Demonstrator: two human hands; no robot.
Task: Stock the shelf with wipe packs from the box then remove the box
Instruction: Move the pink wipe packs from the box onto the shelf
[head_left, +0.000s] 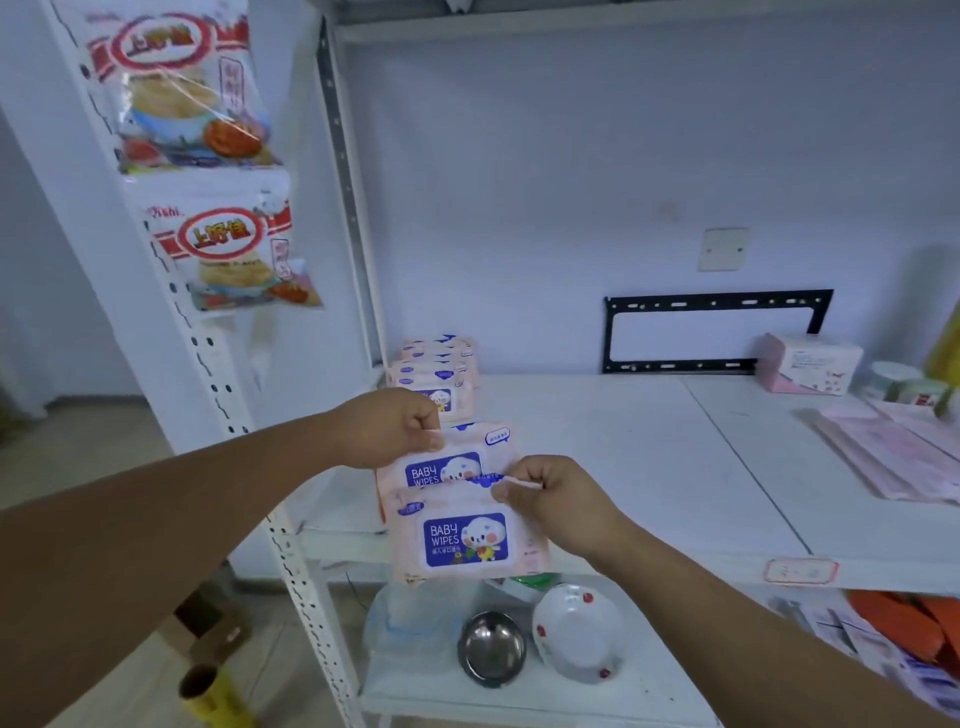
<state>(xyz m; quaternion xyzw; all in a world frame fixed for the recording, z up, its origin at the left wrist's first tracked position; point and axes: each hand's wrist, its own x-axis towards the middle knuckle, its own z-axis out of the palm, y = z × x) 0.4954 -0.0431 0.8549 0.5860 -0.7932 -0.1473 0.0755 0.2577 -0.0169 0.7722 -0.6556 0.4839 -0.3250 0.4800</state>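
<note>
Two pink baby wipe packs with blue labels hang over the front left of the white shelf (649, 467). My left hand (387, 428) pinches the top edge of the rear wipe pack (452, 465). My right hand (550, 501) grips the top right corner of the front wipe pack (465, 540), which overlaps the rear one and hangs past the shelf's front edge. A row of several stocked wipe packs (436, 371) stands behind them at the shelf's back left. The box is not in view.
A white upright post (228, 395) with hanging snack bags (234, 254) stands at left. A pink tissue box (808, 364), small tubs and flat pink packets (893, 452) fill the shelf's right. A steel bowl (491, 649) and a white bowl (576, 631) sit on the lower shelf.
</note>
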